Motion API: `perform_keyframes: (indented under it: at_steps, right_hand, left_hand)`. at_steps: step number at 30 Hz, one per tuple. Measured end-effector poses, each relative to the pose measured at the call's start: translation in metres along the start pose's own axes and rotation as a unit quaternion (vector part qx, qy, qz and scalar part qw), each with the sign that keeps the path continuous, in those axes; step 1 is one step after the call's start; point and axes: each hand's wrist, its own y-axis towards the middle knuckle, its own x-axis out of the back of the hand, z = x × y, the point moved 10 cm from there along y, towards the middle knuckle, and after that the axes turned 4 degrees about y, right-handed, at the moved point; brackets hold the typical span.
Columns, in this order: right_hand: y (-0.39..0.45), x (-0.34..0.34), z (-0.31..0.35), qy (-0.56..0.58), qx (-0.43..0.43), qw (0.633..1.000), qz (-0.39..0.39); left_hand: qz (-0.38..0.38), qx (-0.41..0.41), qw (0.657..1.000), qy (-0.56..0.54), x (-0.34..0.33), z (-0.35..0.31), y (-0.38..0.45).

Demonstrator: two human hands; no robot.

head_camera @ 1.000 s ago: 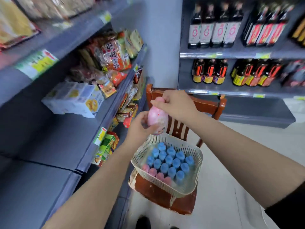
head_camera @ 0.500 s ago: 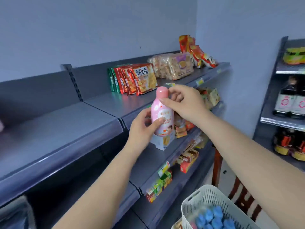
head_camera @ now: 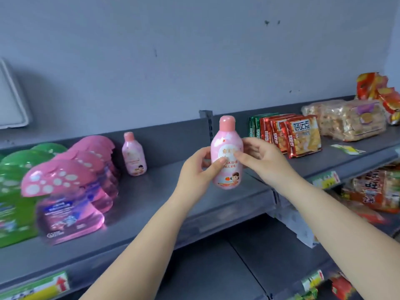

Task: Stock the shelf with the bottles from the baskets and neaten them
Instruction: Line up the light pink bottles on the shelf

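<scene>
I hold the pink bottle [head_camera: 226,156] upright above the shelf [head_camera: 177,204], my left hand [head_camera: 200,169] wrapped round its left side, my right hand [head_camera: 263,156] pinching its right side with thumb and fingertips. It looks a light, stiff, smooth plastic thing, likely slippery on the label; the waist below the shoulder is my best hold. A second bottle [head_camera: 133,154] stands far left. No basket shows now.
</scene>
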Motion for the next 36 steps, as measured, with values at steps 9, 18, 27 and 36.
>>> perform_keyframes:
  at_steps: [9,18,27,36]
  right_hand:
    - [0.052,-0.109,-0.014,0.05,-0.001,0.997,0.065]
    - [0.102,-0.175,-0.018,0.058,-0.02,0.99,0.125]
    - [0.139,-0.225,-0.05,0.033,-0.056,0.99,0.124]
    - [0.143,-0.257,-0.072,0.021,-0.072,0.989,0.124]
  left_hand:
    - [-0.082,0.042,0.994,0.062,0.097,0.045,0.003]
    - [-0.168,0.095,0.972,0.134,0.155,0.07,0.019]
    - [-0.283,0.178,0.935,0.121,0.18,0.12,0.028]
    - [-0.302,0.252,0.911,0.126,0.194,0.154,0.026]
